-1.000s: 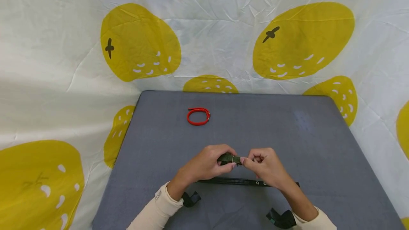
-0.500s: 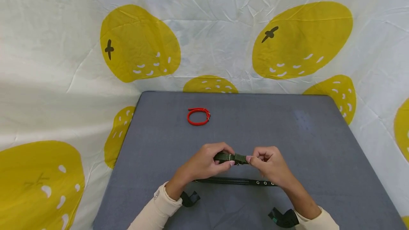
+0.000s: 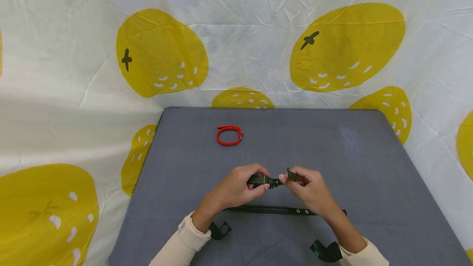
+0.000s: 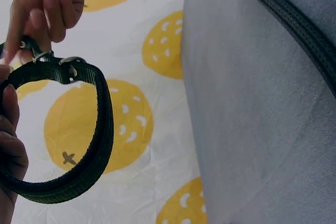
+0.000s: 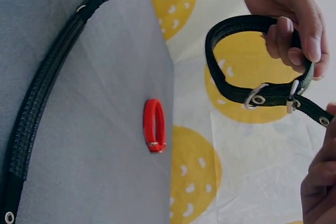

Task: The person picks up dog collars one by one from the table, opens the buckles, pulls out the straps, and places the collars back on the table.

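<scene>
A dark green webbing collar (image 3: 257, 180) is held up over the table, bent into a loop. In the right wrist view its metal buckle (image 5: 292, 97) and D-ring (image 5: 254, 96) show on the lower side. My left hand (image 3: 242, 184) grips the loop beside the buckle, thumb and fingers on the band. The strap's free end, with an eyelet (image 5: 324, 121), passes beyond the buckle to my right hand (image 3: 310, 186), which pinches it between thumb and fingers. Its tip (image 3: 291, 174) sticks up above the right thumb.
A black collar (image 3: 273, 209) with eyelets lies stretched out on the grey table (image 3: 184, 155), under and nearer than the hands. Farther back, a red collar (image 3: 229, 144) rests in a buckled loop. A white cloth (image 3: 251, 52) with yellow fruit prints hangs behind the table.
My right hand drew the strap end to the right, then came back slightly left; the strap's tip now points up from its fingers. My left hand has stayed almost still on the loop.
</scene>
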`<state>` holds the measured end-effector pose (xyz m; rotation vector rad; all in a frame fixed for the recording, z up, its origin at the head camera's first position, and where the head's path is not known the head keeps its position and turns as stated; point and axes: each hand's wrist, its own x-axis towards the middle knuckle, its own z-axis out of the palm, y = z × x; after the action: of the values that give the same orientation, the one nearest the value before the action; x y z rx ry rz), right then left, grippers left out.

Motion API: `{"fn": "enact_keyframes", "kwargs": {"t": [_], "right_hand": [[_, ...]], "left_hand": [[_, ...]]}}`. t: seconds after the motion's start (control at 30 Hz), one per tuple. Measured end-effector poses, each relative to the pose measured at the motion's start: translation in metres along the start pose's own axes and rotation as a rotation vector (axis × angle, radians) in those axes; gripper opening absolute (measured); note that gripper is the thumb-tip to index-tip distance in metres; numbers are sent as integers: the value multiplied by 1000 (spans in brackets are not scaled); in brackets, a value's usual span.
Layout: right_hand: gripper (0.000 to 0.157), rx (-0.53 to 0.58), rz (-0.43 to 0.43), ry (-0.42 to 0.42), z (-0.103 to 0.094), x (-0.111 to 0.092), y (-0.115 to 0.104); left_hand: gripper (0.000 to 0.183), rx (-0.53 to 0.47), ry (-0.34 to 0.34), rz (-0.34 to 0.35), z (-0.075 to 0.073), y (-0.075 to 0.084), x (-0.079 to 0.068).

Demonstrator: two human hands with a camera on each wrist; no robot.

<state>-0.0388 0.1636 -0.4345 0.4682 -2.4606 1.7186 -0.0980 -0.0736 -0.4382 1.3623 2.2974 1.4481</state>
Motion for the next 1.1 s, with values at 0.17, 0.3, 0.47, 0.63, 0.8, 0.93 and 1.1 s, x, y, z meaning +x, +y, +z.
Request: {"fn": "enact_keyframes", "kwargs": {"t": [0.17,0.3,0.47,0.63,0.8,0.93,1.1], "right_hand": [[20,-194,-59,104,5,1,8],[15,-217,-73,133,8,0,13],[15,-238,-108,166,12,0,13],[16,-262,-172,175,16,1,9],[19,-258,-238,146,18,0,11],[22,-226,-289,138,22,0,13],[21,-201,-339,151,30,0,16]], "left_hand": [[18,28,-6,-43,0,-3,1],[17,121,-76,-97,1,-5,3],[14,286,-126,-66,5,-7,6],[8,451,-59,26,13,-6,9],[5,537,2,35,16,-3,11],[2,540,29,19,16,-1,12],[4,545,30,-6,17,-1,12]]}}
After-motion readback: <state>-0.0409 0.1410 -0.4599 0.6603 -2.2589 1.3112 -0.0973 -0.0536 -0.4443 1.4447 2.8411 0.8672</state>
